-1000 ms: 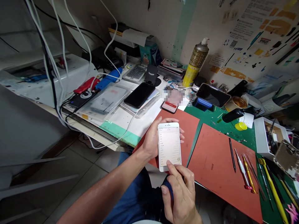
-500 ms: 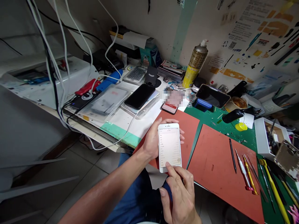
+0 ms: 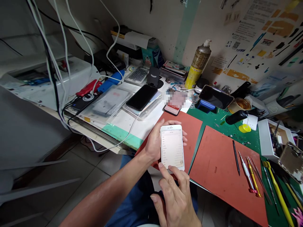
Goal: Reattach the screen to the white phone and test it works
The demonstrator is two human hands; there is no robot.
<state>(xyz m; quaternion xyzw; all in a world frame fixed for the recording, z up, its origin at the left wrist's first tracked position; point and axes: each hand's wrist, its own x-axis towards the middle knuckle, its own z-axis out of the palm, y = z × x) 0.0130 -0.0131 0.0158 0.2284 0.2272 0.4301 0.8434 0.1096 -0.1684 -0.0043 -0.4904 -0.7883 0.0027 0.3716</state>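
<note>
The right hand (image 3: pixel 176 196) has slid toward nine o'clock, fingers loosely spread at the bottom of the white phone (image 3: pixel 172 147). At five o'clock from centre, the left hand (image 3: pixel 153 144) cradles it. Likely light, stiff, slippery, fragile: hold its long edges.

I note a QR code (image 3: pixel 236 45) on the wall (image 3: pixel 163 19); print on my white phone (image 3: pixel 172 146) and the spray can (image 3: pixel 198 64) is illegible.
</note>
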